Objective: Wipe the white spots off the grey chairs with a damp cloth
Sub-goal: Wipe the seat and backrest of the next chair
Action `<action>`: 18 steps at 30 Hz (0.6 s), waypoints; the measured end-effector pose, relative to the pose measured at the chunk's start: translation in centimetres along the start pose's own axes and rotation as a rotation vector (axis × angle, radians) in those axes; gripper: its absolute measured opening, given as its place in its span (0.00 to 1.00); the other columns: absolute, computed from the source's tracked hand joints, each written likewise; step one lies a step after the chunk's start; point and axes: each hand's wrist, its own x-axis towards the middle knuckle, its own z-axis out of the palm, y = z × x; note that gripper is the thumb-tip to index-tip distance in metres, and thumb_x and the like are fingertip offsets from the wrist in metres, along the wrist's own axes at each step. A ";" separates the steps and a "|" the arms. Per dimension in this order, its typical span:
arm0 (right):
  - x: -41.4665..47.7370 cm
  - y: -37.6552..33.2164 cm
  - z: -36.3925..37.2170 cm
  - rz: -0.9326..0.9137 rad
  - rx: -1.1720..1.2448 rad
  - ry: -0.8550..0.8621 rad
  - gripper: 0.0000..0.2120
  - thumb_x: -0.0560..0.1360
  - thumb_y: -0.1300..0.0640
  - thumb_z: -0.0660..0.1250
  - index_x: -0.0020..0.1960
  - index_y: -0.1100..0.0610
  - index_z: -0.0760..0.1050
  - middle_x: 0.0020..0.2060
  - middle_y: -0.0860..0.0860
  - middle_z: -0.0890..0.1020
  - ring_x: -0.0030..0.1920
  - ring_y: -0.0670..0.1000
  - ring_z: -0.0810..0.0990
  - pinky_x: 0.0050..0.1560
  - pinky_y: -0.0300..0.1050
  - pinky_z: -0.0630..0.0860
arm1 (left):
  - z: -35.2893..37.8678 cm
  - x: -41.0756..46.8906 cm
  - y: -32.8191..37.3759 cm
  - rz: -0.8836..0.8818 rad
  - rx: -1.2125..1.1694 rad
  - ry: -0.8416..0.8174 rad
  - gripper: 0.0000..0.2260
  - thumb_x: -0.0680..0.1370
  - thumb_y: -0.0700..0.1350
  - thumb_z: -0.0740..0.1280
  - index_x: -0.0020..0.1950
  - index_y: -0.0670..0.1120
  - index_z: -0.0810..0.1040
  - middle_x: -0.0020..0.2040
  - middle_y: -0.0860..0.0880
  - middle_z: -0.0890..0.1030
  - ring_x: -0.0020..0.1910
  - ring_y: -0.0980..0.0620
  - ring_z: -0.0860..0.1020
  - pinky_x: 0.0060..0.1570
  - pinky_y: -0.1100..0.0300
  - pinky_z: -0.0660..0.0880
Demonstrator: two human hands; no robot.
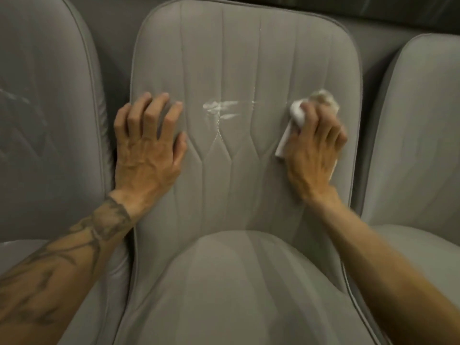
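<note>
A grey padded chair (pixel 244 58) fills the middle of the head view, its backrest facing me. White smeared spots (pixel 220 109) mark the centre of the backrest, with a few small white flecks along the seam to their right. My right hand (pixel 313 143) grips a crumpled white cloth (pixel 296 115) and presses it on the backrest to the right of the smear. My left hand (pixel 149 140) rests on the left side of the backrest, fingers bent and spread, left of the smear.
A second grey chair (pixel 44 108) stands close on the left, with faint whitish marks on its backrest. A third grey chair (pixel 423 133) stands on the right. The middle chair's seat cushion (pixel 236 290) lies below my arms.
</note>
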 end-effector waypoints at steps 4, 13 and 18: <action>4.9 0.4 0.4 0.058 -0.078 0.148 0.17 0.83 0.53 0.60 0.71 0.51 0.67 0.64 0.50 0.68 0.62 0.52 0.68 0.62 0.48 0.62 | 0.4 -0.1 -0.2 0.009 0.003 0.033 0.21 0.86 0.51 0.59 0.79 0.47 0.67 0.77 0.42 0.70 0.77 0.41 0.63 0.78 0.41 0.59; 2.0 2.2 -0.4 -0.200 -0.094 -0.064 0.19 0.82 0.57 0.62 0.72 0.54 0.66 0.68 0.56 0.67 0.65 0.56 0.67 0.64 0.51 0.61 | 0.2 0.0 -0.1 -0.029 -0.097 0.049 0.21 0.85 0.46 0.61 0.77 0.45 0.69 0.76 0.37 0.68 0.76 0.37 0.64 0.75 0.35 0.62; 5.3 -0.3 0.7 0.001 -0.036 0.135 0.16 0.83 0.54 0.61 0.70 0.54 0.67 0.63 0.57 0.73 0.62 0.55 0.68 0.60 0.51 0.63 | 0.2 -0.2 0.1 -0.048 -0.088 0.044 0.21 0.85 0.46 0.60 0.77 0.44 0.69 0.76 0.36 0.69 0.77 0.37 0.64 0.75 0.35 0.63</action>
